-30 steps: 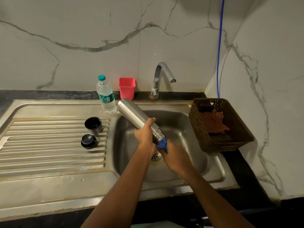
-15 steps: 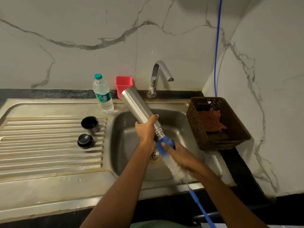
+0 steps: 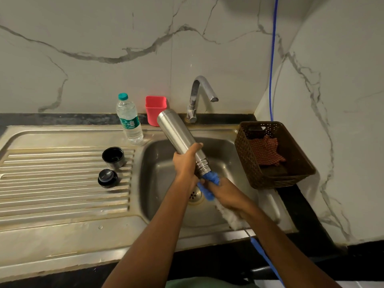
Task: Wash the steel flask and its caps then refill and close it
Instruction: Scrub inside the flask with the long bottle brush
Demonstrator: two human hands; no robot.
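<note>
the flask (image 3: 180, 136) is gripped over the sink (image 3: 162, 183) by the left hand (image 3: 186, 163); the brush (image 3: 209, 179) at its mouth is clutched by the right hand (image 3: 226, 194).

Left grip (image 3: 187, 163), right grip (image 3: 226, 193) bare; forearms (image 3: 158, 235) bare; pale green garment (image 3: 207, 284) at lower frame edge.

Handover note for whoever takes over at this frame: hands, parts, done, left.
Left hand grips the flask near its neck, mouth tilted down over the sink.
Right hand grips the bottle brush, blue tip at the flask mouth.
Cup cap and stopper lie apart on the drainboard.
Done: caps off, flask being brushed.
Left: rinse flask, wash caps (cannot tell if washed), refill, close.
</note>
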